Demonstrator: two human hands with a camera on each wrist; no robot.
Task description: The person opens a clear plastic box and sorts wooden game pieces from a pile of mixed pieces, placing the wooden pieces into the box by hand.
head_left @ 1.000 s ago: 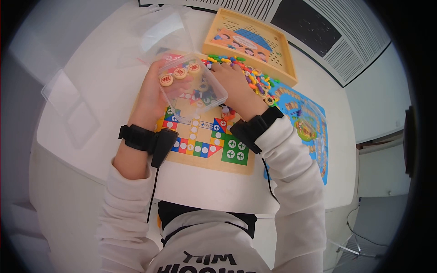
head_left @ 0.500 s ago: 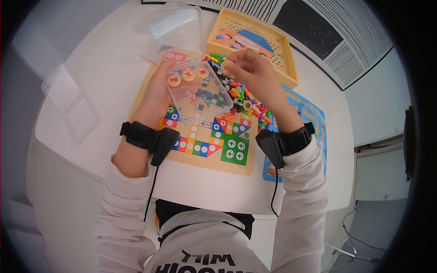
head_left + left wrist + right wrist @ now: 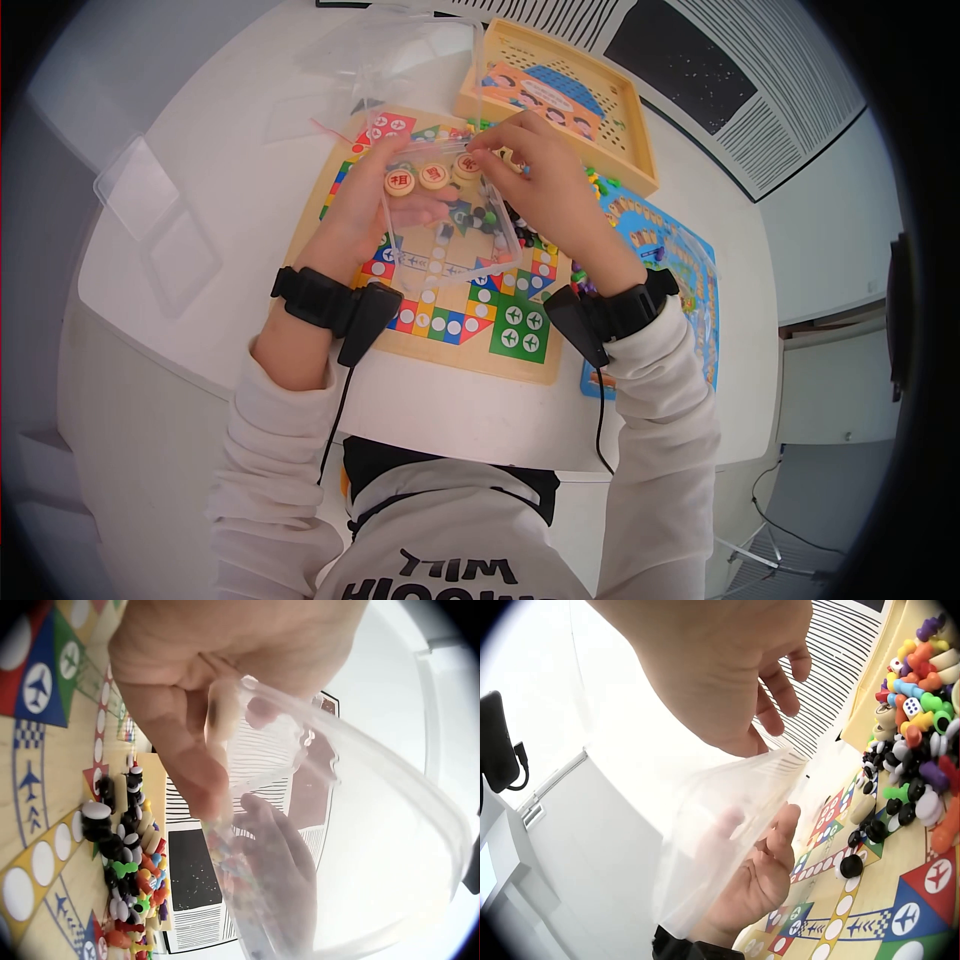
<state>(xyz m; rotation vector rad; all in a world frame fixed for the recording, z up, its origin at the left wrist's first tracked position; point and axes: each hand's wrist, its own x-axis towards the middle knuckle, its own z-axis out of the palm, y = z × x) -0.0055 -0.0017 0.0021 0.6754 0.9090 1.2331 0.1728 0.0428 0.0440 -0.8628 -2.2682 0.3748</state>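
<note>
Head, left hand: reaching in from the near left, left hand (image 3: 362,205) grips the clear box (image 3: 514,240), thumb along the left side, fingers visible under it through the plastic.
Head, right hand: right hand (image 3: 550,180) angled in from the right, wrist nearer the wearer, fingertips bunched at the box's far right corner beside the round discs (image 3: 433,176). Can't tell whether it pinches one.
Head, box: held above the game board (image 3: 475,354). Box plus its clear lid (image 3: 425,50) run near to far, lid at the far end. Disc row runs left to right, red characters toward the camera.
Head, surface: white table (image 3: 470,420); wooden tray (image 3: 636,140) at the far right, blue board (image 3: 672,225) on the right, clear plastic tray (image 3: 150,190) on the left.
Head, room: striped panel (image 3: 790,70) beyond the table, pale cabinet (image 3: 840,380) at right.
Left wrist, grip: left fingers curled at the box edge; box on a slant, right hand blurry through it.
Left wrist, board: mixed pegs and counters (image 3: 150,877) heaped on the printed wood.
Right wrist, hand: right fingers bent, tips partly hidden; box tilted steeply between both hands.
Right wrist, pile: white die (image 3: 911,707) among the pegs.
</note>
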